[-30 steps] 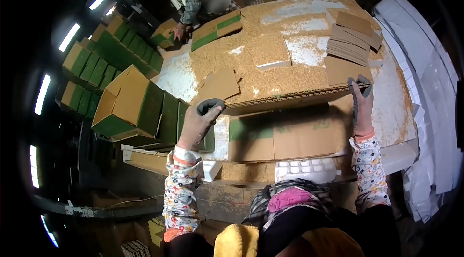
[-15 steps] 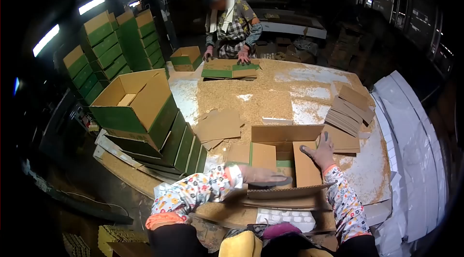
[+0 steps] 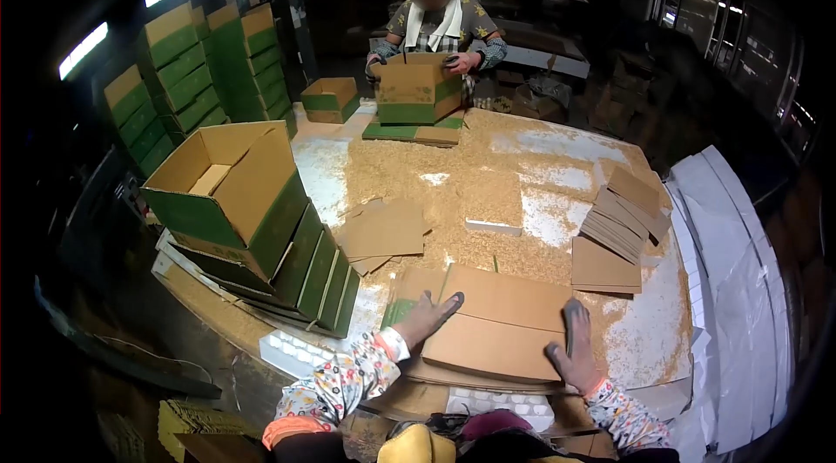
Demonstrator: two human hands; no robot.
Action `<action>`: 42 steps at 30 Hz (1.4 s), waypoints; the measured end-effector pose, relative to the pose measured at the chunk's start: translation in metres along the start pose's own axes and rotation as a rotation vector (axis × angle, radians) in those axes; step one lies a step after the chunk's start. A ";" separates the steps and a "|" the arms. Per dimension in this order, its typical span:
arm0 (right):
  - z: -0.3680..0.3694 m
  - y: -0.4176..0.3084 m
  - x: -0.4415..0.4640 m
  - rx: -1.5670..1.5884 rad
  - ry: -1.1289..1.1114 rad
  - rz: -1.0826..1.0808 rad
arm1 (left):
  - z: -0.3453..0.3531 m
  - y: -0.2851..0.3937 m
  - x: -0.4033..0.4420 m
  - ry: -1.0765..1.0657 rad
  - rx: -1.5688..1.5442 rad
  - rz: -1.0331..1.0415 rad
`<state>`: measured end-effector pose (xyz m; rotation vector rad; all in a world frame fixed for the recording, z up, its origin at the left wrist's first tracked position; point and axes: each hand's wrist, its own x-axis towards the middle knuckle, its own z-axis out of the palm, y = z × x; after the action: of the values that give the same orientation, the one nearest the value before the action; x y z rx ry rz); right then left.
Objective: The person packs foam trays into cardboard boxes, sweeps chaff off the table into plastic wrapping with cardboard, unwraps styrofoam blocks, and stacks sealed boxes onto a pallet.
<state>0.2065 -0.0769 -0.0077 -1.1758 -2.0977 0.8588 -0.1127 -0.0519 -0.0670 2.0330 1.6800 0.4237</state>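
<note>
Directly before me lies a brown cardboard box [image 3: 505, 324], its wide top flaps folded down and meeting along a lengthwise seam. My left hand [image 3: 425, 320], in a dark-tipped glove, rests on the box's left edge with fingers apart. At the opposite end, my right hand [image 3: 576, 351] lies against the right edge, fingers stretched out and thumb spread on the top. Green-printed flat cardboard [image 3: 401, 293] shows under and left of the box. The inside of the box is hidden.
Stacked green-and-brown boxes [image 3: 287, 245] rise at the left. Loose cardboard sheets [image 3: 383, 232] and a pile of cardboard pieces [image 3: 614, 228] lie on the dusty table [image 3: 479, 175]. Across it, a co-worker [image 3: 435, 27] handles an open box [image 3: 418, 88]. White sheeting [image 3: 736, 289] hangs right.
The box before me was open and now has its flaps down. My left hand moved from the opening to the left edge. The co-worker's flat cardboard now has an open box above it.
</note>
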 end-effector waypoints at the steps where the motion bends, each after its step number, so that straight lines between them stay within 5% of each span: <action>1: 0.012 0.026 0.006 0.537 0.086 0.256 | 0.023 -0.033 0.011 -0.139 0.256 0.267; 2: 0.025 0.039 -0.010 1.092 0.193 0.544 | 0.024 -0.019 -0.010 -0.122 0.133 0.261; 4: 0.015 0.060 -0.031 0.108 -0.042 0.154 | -0.005 0.014 -0.040 -0.068 -0.072 0.240; 6: -0.033 -0.006 0.025 1.707 0.061 0.193 | -0.054 0.048 -0.024 0.093 -0.250 0.269; 7: -0.048 0.009 0.027 1.670 -0.019 0.217 | -0.067 0.061 -0.037 0.299 -0.188 0.627; 8: -0.063 0.024 0.031 1.629 -0.101 0.236 | -0.047 0.031 -0.049 0.288 0.009 0.701; 10: -0.049 0.038 0.031 0.952 -0.005 0.530 | -0.023 -0.026 -0.051 -0.203 0.255 0.639; 11: -0.008 0.101 0.030 0.210 0.000 0.546 | -0.016 -0.040 -0.058 -0.086 0.108 0.475; 12: -0.012 0.066 0.040 0.422 -0.074 0.681 | -0.018 -0.052 -0.049 0.030 -0.029 0.312; 13: 0.005 0.077 0.041 0.072 0.076 0.380 | -0.031 -0.034 -0.014 0.245 -0.377 0.273; 14: 0.019 0.077 0.043 -0.018 0.109 0.354 | -0.034 -0.003 0.009 0.446 -0.749 0.155; 16: 0.031 0.061 0.043 0.196 0.036 0.361 | -0.041 0.035 0.050 0.355 -0.113 0.061; 18: -0.008 0.060 0.034 0.419 -0.191 0.437 | -0.037 0.027 0.076 0.243 0.006 0.009; 20: -0.045 0.113 0.024 0.435 0.012 0.364 | -0.039 0.009 0.084 0.219 0.041 0.005; 22: -0.082 0.199 0.015 -0.213 0.451 0.587 | -0.034 0.007 0.079 0.249 0.098 -0.012; 24: -0.132 0.305 0.008 -0.272 0.948 0.900 | -0.031 0.016 0.081 0.232 0.107 -0.069; 25: -0.153 0.342 0.012 -0.053 0.993 1.160 | -0.030 0.017 0.083 0.227 0.153 -0.109; 28: -0.185 0.390 0.028 0.762 0.496 1.018 | -0.035 0.006 0.090 0.155 0.445 -0.130; 33: -0.203 0.515 0.045 0.112 0.364 0.851 | -0.028 0.016 0.092 0.127 0.417 -0.209; 35: -0.184 0.521 0.072 0.430 0.526 1.082 | -0.032 0.024 0.093 0.083 0.511 -0.231; 37: -0.164 0.567 0.086 0.349 0.605 1.030 | -0.031 0.011 0.091 0.103 0.485 -0.222; 39: -0.185 0.498 0.084 0.859 0.850 1.180 | -0.035 0.014 0.085 0.116 0.532 -0.162; 41: -0.179 0.546 0.079 0.488 0.693 1.235 | -0.028 0.028 0.090 0.155 0.530 -0.111; 42: -0.183 0.562 0.067 0.095 0.430 1.191 | -0.025 0.030 0.089 0.159 0.535 -0.114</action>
<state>0.5966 0.2556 -0.3098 -2.3200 -0.8664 1.0088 -0.0819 0.0342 -0.0352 2.2947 2.1756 0.1003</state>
